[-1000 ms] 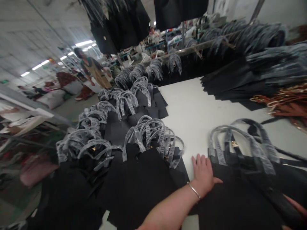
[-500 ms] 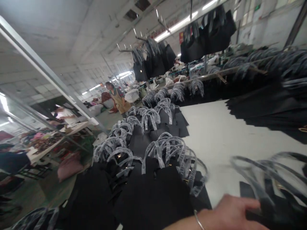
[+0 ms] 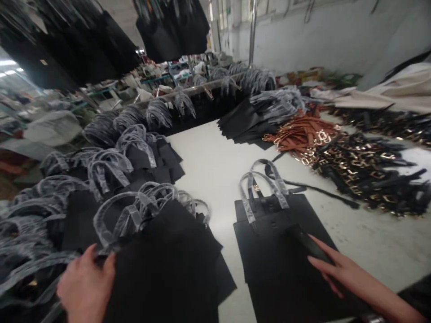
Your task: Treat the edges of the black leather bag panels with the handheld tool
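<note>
My left hand (image 3: 85,287) sits at the lower left, its fingers curled on the edge of a stack of black tote bags (image 3: 168,264), just under their plastic-wrapped handles (image 3: 134,208). My right hand (image 3: 333,264) reaches in from the lower right. Its extended fingers lie on a single black tote bag (image 3: 266,233) flat on the table, beside a black strap (image 3: 303,235). That bag's handles (image 3: 264,188) are also sleeved in clear plastic and point away from me.
The white table (image 3: 208,179) runs between the bag rows. Brown leather straps with buckles (image 3: 303,134) and black straps with gold hardware (image 3: 357,170) lie in heaps at the right. Black bags (image 3: 171,27) hang overhead, and cluttered workbenches stand beyond.
The view has swung right, bringing the strap heaps into sight. My left hand has moved from the single bag to the left stack. My right hand now lies across the single bag.
</note>
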`<control>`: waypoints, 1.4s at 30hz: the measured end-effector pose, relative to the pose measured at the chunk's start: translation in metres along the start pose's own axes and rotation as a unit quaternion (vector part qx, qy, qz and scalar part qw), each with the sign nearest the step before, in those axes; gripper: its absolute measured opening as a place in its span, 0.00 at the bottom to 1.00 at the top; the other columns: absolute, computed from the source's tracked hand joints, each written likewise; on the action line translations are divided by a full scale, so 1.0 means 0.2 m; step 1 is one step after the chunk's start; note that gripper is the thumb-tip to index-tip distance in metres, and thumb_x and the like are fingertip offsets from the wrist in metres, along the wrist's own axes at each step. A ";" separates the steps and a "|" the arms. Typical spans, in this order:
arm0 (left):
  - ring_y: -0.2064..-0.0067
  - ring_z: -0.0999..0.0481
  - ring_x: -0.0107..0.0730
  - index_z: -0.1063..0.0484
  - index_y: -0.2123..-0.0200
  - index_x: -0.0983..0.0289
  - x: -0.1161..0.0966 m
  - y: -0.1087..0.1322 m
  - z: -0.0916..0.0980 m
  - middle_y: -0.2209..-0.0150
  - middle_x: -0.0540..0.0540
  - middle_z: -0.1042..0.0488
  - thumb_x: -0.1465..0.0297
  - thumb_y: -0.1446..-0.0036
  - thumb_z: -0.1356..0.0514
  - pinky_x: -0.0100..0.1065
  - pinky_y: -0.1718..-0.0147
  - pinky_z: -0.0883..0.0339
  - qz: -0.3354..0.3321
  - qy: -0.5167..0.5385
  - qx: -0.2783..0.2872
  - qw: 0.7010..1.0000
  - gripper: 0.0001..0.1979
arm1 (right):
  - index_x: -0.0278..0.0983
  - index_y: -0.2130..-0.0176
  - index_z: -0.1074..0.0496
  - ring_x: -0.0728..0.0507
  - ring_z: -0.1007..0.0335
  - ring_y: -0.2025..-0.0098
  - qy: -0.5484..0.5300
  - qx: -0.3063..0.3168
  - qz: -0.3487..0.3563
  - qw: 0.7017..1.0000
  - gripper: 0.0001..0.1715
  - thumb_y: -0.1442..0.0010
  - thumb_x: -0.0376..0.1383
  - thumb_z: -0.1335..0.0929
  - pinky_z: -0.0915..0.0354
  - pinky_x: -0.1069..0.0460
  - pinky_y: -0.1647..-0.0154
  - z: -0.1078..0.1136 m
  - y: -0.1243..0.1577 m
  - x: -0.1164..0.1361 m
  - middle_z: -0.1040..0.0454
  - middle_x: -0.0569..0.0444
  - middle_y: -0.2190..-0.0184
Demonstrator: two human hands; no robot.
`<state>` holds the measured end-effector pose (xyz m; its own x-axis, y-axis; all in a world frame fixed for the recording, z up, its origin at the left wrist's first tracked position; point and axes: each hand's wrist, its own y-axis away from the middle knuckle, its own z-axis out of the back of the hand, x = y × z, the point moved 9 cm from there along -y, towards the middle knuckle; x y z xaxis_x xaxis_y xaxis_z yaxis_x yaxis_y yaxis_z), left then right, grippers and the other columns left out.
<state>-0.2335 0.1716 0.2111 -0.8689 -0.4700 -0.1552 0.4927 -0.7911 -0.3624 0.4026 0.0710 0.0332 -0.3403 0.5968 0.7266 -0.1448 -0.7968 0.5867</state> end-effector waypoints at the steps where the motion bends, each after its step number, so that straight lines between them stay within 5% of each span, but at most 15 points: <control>1: 0.55 0.24 0.50 0.29 0.58 0.59 -0.13 0.07 -0.04 0.66 0.49 0.26 0.50 0.45 0.49 0.54 0.59 0.28 -0.044 0.021 -0.015 0.999 0.22 | 0.40 0.30 0.59 0.46 0.36 0.85 -0.015 0.016 -0.006 1.000 0.53 0.44 0.53 0.35 0.39 0.54 0.86 -0.03 -0.01 0.02 0.38 0.64 0.85; 3: 0.51 0.26 0.47 0.29 0.55 0.63 -0.49 0.32 -0.15 0.56 0.58 0.26 0.57 0.40 0.50 0.51 0.52 0.29 -0.166 0.156 -0.020 0.974 0.20 | 0.40 0.30 0.60 0.47 0.37 0.86 -0.035 0.043 -0.018 0.998 0.54 0.44 0.52 0.34 0.41 0.55 0.87 -0.06 -0.04 0.07 0.38 0.65 0.85; 7: 0.43 0.30 0.37 0.31 0.49 0.62 -1.24 1.04 -0.48 0.44 0.59 0.30 0.74 0.40 0.47 0.42 0.45 0.31 -0.387 0.315 0.195 0.845 0.16 | 0.41 0.30 0.60 0.48 0.37 0.86 -0.047 0.078 -0.050 0.995 0.54 0.44 0.52 0.33 0.41 0.56 0.87 -0.11 -0.10 0.11 0.37 0.64 0.84; 10: 0.37 0.36 0.42 0.33 0.44 0.63 -1.52 1.46 -0.63 0.38 0.60 0.36 0.77 0.45 0.42 0.45 0.40 0.35 -0.487 0.302 0.295 0.765 0.23 | 0.41 0.30 0.58 0.49 0.38 0.86 -0.054 0.085 -0.062 0.993 0.51 0.42 0.51 0.34 0.42 0.56 0.87 -0.13 -0.15 0.16 0.37 0.64 0.84; 15: 0.37 0.38 0.45 0.37 0.41 0.62 -1.56 1.60 -0.75 0.37 0.61 0.38 0.72 0.43 0.38 0.48 0.39 0.36 -0.509 0.283 0.303 0.755 0.26 | 0.37 0.31 0.54 0.48 0.35 0.83 0.028 0.000 0.026 0.999 0.46 0.40 0.50 0.35 0.37 0.55 0.84 -0.12 -0.18 0.32 0.34 0.63 0.82; 22: 0.37 0.38 0.46 0.39 0.40 0.61 -1.52 1.66 -0.74 0.36 0.58 0.38 0.65 0.40 0.40 0.46 0.40 0.36 -0.508 0.305 0.314 0.742 0.26 | 0.40 0.31 0.53 0.48 0.34 0.84 0.044 0.069 -0.006 0.997 0.48 0.41 0.53 0.35 0.38 0.55 0.86 -0.17 -0.17 0.29 0.34 0.63 0.81; 29: 0.41 0.35 0.46 0.40 0.40 0.69 -1.59 1.43 -0.81 0.39 0.65 0.37 0.70 0.39 0.41 0.46 0.42 0.34 -0.460 0.299 0.289 0.784 0.25 | 0.40 0.31 0.54 0.46 0.32 0.83 0.092 0.030 0.049 0.994 0.48 0.40 0.54 0.35 0.36 0.53 0.81 -0.14 -0.10 0.32 0.32 0.63 0.84; 34: 0.42 0.34 0.47 0.42 0.39 0.64 -1.63 1.34 -0.83 0.38 0.62 0.37 0.64 0.43 0.36 0.45 0.46 0.30 -0.454 0.295 0.323 0.776 0.32 | 0.40 0.31 0.52 0.44 0.32 0.83 0.114 0.010 0.044 0.992 0.48 0.41 0.54 0.34 0.35 0.52 0.80 -0.15 -0.08 0.35 0.31 0.63 0.86; 39: 0.39 0.37 0.51 0.46 0.36 0.66 -1.66 1.29 -0.87 0.36 0.65 0.41 0.60 0.50 0.31 0.48 0.41 0.35 -0.435 0.295 0.357 0.772 0.43 | 0.40 0.32 0.51 0.44 0.32 0.83 0.138 -0.096 0.071 0.983 0.48 0.42 0.56 0.34 0.37 0.52 0.79 -0.03 -0.06 0.42 0.32 0.62 0.87; 42: 0.37 0.39 0.53 0.48 0.36 0.65 -1.69 1.27 -0.90 0.35 0.66 0.44 0.61 0.55 0.27 0.48 0.41 0.36 -0.410 0.315 0.381 0.766 0.49 | 0.40 0.31 0.52 0.44 0.32 0.83 0.134 -0.069 0.064 0.987 0.50 0.43 0.56 0.34 0.37 0.52 0.79 -0.05 -0.06 0.40 0.32 0.62 0.86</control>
<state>0.1758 0.2001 0.0070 -0.6326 0.4001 -0.6632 -0.5561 -0.8306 0.0294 0.3675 0.1282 0.0801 -0.5947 0.4582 0.6606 -0.2025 -0.8806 0.4284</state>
